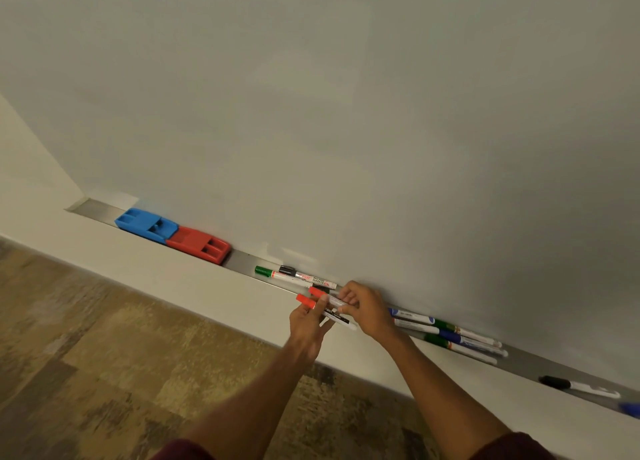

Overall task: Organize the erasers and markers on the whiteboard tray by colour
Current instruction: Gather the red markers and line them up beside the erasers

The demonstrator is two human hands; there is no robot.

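A blue eraser (147, 225) and a red eraser (199, 244) lie end to end at the left of the metal tray (242, 260). A green-capped marker (273, 273) and a black-capped marker (304, 276) lie to their right. My left hand (308, 328) is shut on a red-capped marker (306, 301) just above the tray's front edge. My right hand (363, 309) grips a second red-capped marker (318, 292) beside it. Several blue and green markers (446, 335) lie bunched to the right of my hands. A lone black-capped marker (568, 385) lies further right.
The whiteboard (311, 113) fills the upper view. A white ledge (156, 265) runs below the tray. Brown patterned floor (104, 355) lies beneath. A blue cap (630, 407) shows at the far right edge of the tray.
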